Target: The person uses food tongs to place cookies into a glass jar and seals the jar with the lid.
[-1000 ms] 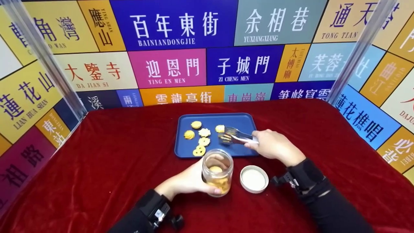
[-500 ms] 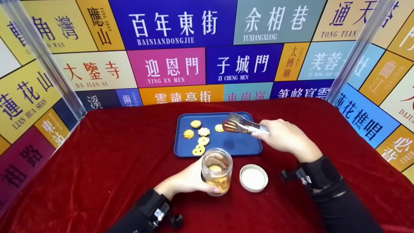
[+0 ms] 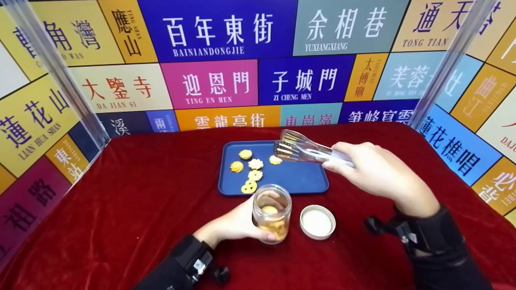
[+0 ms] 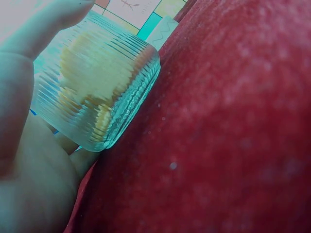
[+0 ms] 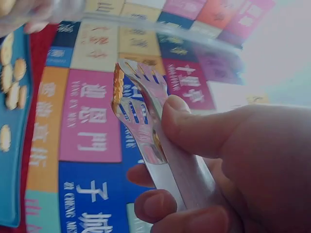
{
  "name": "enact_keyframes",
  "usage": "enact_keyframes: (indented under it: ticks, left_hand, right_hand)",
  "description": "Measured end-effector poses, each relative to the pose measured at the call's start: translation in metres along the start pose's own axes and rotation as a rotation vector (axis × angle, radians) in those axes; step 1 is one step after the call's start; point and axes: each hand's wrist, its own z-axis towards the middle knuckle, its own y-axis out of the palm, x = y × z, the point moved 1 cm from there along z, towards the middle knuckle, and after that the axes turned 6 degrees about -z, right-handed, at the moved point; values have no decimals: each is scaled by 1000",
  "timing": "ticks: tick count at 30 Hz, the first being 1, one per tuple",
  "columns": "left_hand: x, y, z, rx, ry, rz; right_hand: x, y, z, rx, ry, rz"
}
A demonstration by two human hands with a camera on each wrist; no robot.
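My left hand (image 3: 231,223) grips a clear glass jar (image 3: 286,211) upright on the red cloth, with the thumb at the front and the fingers behind. Several cookies show inside through its ribbed wall (image 4: 126,92). My right hand (image 3: 375,169) holds metal serving tongs (image 3: 318,154) above the tray's right half, thumb on one arm and fingers round the other. Between the slotted tips sits a golden-brown cookie (image 5: 118,87). On the blue tray (image 3: 300,177) lie several cookies, among them a swirled one (image 3: 236,166) and a pretzel-shaped one (image 3: 249,186).
A round pale lid (image 3: 317,222) lies just right of the jar. Red cloth (image 3: 141,201) covers the table. Signboard panels (image 3: 217,82) stand behind it, with clear posts (image 3: 439,72) at the back corners.
My right hand has lifted the tongs from the tray with a cookie in them and drawn back to the right. The left hand and jar have stayed in place.
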Motion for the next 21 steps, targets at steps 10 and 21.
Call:
enact_keyframes:
  ticks: [10, 21]
  left_hand:
    - [-2, 1, -1, 4, 14, -8]
    - [0, 2, -2, 18, -54, -7]
  right_hand:
    - [-15, -13, -21, -32, -125, 30]
    - [-26, -4, -20, -122, -254, 16]
